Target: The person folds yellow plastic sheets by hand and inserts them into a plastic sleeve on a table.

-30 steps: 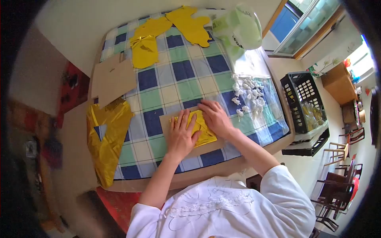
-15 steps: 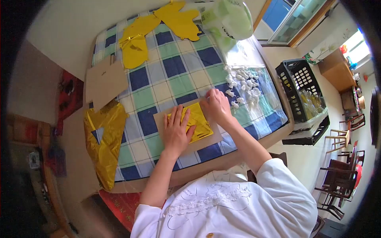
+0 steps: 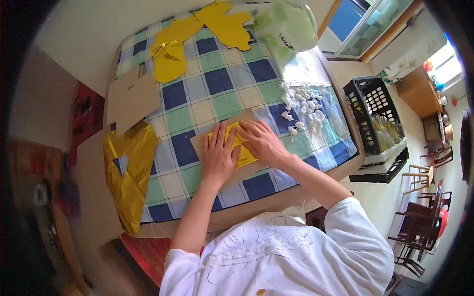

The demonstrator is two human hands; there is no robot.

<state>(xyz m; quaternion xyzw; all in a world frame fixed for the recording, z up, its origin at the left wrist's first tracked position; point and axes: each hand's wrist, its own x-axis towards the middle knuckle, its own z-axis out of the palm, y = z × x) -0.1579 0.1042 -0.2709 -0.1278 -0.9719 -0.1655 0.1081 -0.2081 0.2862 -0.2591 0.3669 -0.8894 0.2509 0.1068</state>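
Observation:
A flat, folded piece of shiny yellow foil (image 3: 244, 157) lies on a brown cardboard sheet (image 3: 198, 143) near the front edge of the covered table. Pressed flat on the foil's left part is my left hand (image 3: 220, 157), its fingers spread. My right hand (image 3: 262, 144) rests over the foil's upper right part, fingers stretched toward the left hand and slightly bent. Both hands cover much of the foil, so its right edge is mostly hidden.
Gold foil (image 3: 131, 182) and another cardboard piece (image 3: 133, 101) lie at left. Yellow foil shapes (image 3: 170, 61) are at the back. Small white knotted pieces (image 3: 308, 106) lie right of my hands, below a green-white plastic bag (image 3: 289, 27). A black crate (image 3: 368, 118) stands beyond the right edge.
My right hand has moved left from the cardboard's right side onto the foil, close to my left hand. The left hand stays pressed on the foil.

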